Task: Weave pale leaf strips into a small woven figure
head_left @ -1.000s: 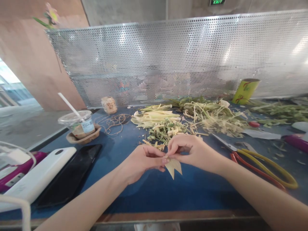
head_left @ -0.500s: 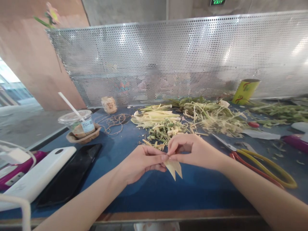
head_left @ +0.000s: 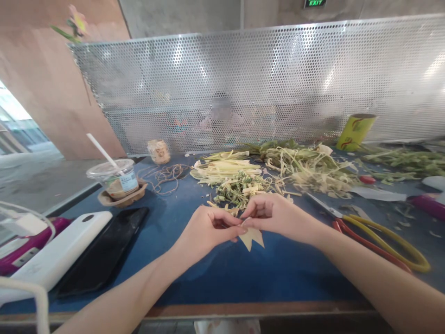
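Note:
Between my two hands is a pale, cream-coloured piece of husk (head_left: 251,237), with two pointed ends hanging down. My left hand (head_left: 212,226) pinches its upper edge between thumb and fingers. Thumb and forefinger of my right hand (head_left: 271,214) close on the same edge, the fingertips of both hands meeting. The gathered part is hidden by my fingers. Just beyond my hands lies a heap of small green and cream plant pieces (head_left: 239,188). Behind that is a stack of flat pale husks (head_left: 225,169).
Scissors (head_left: 347,217) with red and yellow handles lie by my right forearm. Dried strips (head_left: 313,169) are piled behind. On the left are a phone (head_left: 104,250), a white power bank (head_left: 66,253), a lidded cup (head_left: 116,181) and tangled twine (head_left: 167,177). A perforated metal screen (head_left: 243,79) backs the table.
Both hands keep their pinch on the husk. My left hand has turned and its fingers have curled in more, and the husk's points have risen slightly.

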Demonstrator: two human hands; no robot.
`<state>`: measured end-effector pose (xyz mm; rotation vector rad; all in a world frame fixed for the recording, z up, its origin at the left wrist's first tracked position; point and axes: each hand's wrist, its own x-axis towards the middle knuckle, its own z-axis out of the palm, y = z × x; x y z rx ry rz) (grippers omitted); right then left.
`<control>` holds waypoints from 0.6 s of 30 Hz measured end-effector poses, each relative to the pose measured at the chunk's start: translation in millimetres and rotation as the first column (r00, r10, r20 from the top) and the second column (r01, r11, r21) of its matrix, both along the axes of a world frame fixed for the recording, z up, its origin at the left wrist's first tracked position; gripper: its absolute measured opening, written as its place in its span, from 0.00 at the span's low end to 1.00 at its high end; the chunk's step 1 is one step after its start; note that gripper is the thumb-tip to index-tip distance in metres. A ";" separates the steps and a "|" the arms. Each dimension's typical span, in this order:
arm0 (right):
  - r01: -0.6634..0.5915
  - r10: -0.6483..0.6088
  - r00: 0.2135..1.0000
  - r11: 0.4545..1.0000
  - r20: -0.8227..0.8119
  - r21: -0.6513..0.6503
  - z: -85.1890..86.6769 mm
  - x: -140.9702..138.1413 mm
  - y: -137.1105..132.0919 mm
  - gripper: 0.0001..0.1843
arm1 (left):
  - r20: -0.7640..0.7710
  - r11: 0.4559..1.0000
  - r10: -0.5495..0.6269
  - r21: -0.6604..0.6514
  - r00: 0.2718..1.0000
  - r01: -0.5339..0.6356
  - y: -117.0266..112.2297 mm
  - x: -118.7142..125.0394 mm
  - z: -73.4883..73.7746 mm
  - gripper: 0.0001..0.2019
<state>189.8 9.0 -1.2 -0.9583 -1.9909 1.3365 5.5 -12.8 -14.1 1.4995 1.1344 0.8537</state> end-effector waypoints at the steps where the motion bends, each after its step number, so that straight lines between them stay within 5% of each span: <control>1: 0.015 -0.015 1.000 1.000 -0.008 0.017 -0.2 0.0 -0.2 0.06 | -0.002 1.000 0.005 -0.001 1.000 -0.005 -0.3 0.2 0.6 0.09; 18: 0.083 -0.087 0.988 0.996 -0.131 -0.033 3.9 0.2 -1.7 0.05 | 0.147 0.988 -0.103 -0.099 0.984 0.119 -2.9 2.4 8.2 0.08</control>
